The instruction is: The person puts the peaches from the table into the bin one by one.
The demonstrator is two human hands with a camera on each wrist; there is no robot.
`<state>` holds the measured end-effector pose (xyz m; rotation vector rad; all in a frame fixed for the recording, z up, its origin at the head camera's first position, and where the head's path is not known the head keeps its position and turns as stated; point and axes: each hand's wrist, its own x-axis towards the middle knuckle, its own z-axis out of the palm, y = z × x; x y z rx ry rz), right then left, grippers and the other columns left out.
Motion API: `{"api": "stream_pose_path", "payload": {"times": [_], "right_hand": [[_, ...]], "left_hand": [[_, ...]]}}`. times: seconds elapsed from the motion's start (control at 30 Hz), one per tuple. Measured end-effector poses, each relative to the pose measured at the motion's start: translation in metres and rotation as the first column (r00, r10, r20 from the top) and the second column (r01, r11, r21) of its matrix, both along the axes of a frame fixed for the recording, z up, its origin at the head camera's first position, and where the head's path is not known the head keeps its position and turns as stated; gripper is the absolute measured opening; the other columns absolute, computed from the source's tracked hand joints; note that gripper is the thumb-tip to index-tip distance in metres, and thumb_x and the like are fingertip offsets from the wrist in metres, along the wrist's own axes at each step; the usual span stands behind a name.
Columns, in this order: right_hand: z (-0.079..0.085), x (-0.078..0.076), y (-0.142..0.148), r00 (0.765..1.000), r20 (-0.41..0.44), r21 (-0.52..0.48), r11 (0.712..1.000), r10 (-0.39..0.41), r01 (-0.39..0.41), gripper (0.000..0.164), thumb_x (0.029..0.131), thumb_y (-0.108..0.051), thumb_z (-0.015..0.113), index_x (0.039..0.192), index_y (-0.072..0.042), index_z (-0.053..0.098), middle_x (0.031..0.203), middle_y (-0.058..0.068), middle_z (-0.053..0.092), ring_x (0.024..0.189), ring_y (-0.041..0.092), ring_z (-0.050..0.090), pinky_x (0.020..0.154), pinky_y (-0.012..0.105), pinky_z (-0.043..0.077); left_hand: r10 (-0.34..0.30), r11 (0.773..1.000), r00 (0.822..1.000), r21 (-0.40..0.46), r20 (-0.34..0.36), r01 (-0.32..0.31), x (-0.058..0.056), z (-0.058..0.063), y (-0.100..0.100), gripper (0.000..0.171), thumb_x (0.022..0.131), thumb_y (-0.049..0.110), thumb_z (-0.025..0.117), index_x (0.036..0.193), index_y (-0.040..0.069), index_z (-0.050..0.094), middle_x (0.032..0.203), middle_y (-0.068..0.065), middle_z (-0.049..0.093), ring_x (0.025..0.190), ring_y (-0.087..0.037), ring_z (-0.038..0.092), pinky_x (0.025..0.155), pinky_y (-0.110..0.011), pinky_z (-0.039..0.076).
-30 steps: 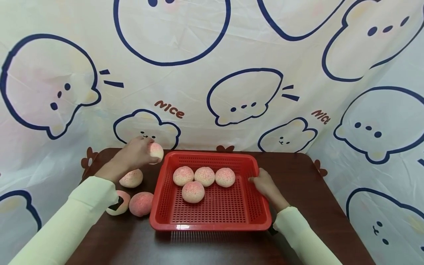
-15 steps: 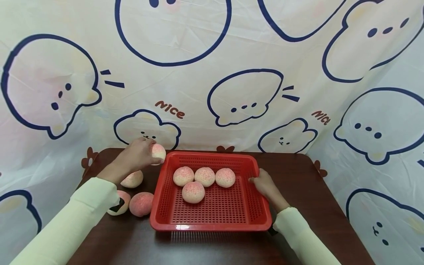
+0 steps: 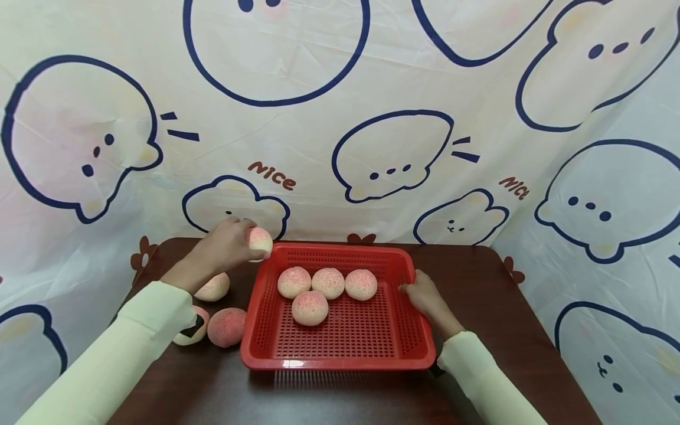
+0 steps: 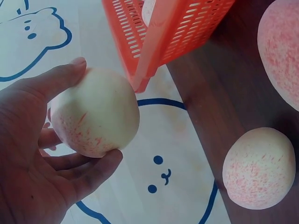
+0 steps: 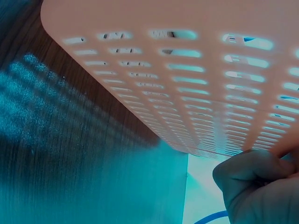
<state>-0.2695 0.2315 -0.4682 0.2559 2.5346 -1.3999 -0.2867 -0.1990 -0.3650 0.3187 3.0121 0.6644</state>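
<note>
My left hand (image 3: 223,245) grips a pale peach (image 4: 96,112) with pink speckles, thumb on one side and fingers curled round the other. It is held up beside the far left corner of a red plastic basket (image 3: 340,364). Inside the basket sit several speckled peaches (image 3: 310,308), grouped toward the back and left. At the basket's right side, my right hand (image 3: 429,298) holds the rim, thumb over the edge; its curled fingers show against the outer wall in the right wrist view.
Left of the basket, a pinker peach (image 3: 226,327) and two paler peaches (image 3: 213,287) lie on the dark wooden table (image 3: 186,383), partly behind the left forearm. A patterned cloth (image 3: 319,153) hangs behind and beside the table.
My left hand has moved slightly right with its peach, up to the basket's far left corner. The right hand, the basket and the other peaches have stayed put.
</note>
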Motion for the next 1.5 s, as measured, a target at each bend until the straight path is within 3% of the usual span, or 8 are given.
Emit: {"api": "stream_pose_path", "payload": {"times": [0.47, 0.7, 0.9, 1.1, 1.5], "right_hand": [[0.0, 0.0, -0.001, 1.0, -0.003, -0.007, 1.0, 0.002, -0.002, 0.035, 0.1, -0.004, 0.049, 0.135, 0.001, 0.044, 0.117, 0.026, 0.066, 0.084, 0.027, 0.076, 0.071, 0.044, 0.065], [0.0, 0.001, -0.001, 1.0, -0.006, -0.013, 1.0, 0.005, -0.005, 0.036, 0.1, -0.003, 0.049, 0.135, 0.001, 0.045, 0.116, 0.026, 0.066, 0.083, 0.027, 0.076, 0.072, 0.045, 0.065], [0.001, 0.003, -0.001, 1.0, -0.002, -0.01, 1.0, 0.004, -0.004, 0.035, 0.1, -0.004, 0.049, 0.134, 0.001, 0.045, 0.117, 0.026, 0.065, 0.084, 0.027, 0.076, 0.072, 0.044, 0.065], [0.002, 0.003, -0.001, 1.0, -0.004, -0.015, 1.0, 0.007, -0.007, 0.036, 0.1, -0.004, 0.048, 0.135, 0.001, 0.044, 0.117, 0.027, 0.065, 0.084, 0.027, 0.076, 0.072, 0.045, 0.065], [0.001, 0.003, -0.001, 1.0, -0.023, 0.0, 1.0, 0.012, -0.012, 0.035, 0.1, -0.004, 0.048, 0.134, 0.002, 0.044, 0.115, 0.027, 0.065, 0.084, 0.028, 0.076, 0.071, 0.044, 0.065]], "left_hand": [[-0.022, 1.0, 1.0, -0.006, -0.002, 0.022, 0.001, -0.001, 0.007, 0.079, 0.084, 0.049, 0.08, 0.139, -0.003, 0.055, 0.131, -0.027, 0.06, 0.112, -0.039, 0.063, 0.093, -0.061, 0.056], [-0.034, 0.999, 0.999, 0.029, -0.006, 0.034, 0.006, -0.005, 0.014, 0.071, 0.084, 0.043, 0.081, 0.135, -0.001, 0.059, 0.123, -0.025, 0.063, 0.105, -0.035, 0.065, 0.087, -0.057, 0.06], [-0.078, 0.997, 0.996, 0.001, -0.04, 0.078, 0.013, -0.008, 0.025, 0.067, 0.083, 0.039, 0.082, 0.132, -0.002, 0.06, 0.121, -0.023, 0.064, 0.102, -0.032, 0.066, 0.089, -0.053, 0.059], [-0.117, 0.993, 0.991, -0.007, -0.065, 0.117, 0.019, -0.006, 0.035, 0.067, 0.083, 0.04, 0.082, 0.132, 0.0, 0.062, 0.12, -0.021, 0.065, 0.102, -0.03, 0.066, 0.09, -0.052, 0.059], [-0.12, 0.993, 0.992, 0.014, -0.045, 0.121, 0.022, 0.0, 0.044, 0.073, 0.082, 0.045, 0.082, 0.137, 0.002, 0.06, 0.125, -0.02, 0.063, 0.107, -0.031, 0.065, 0.093, -0.053, 0.058]]}}
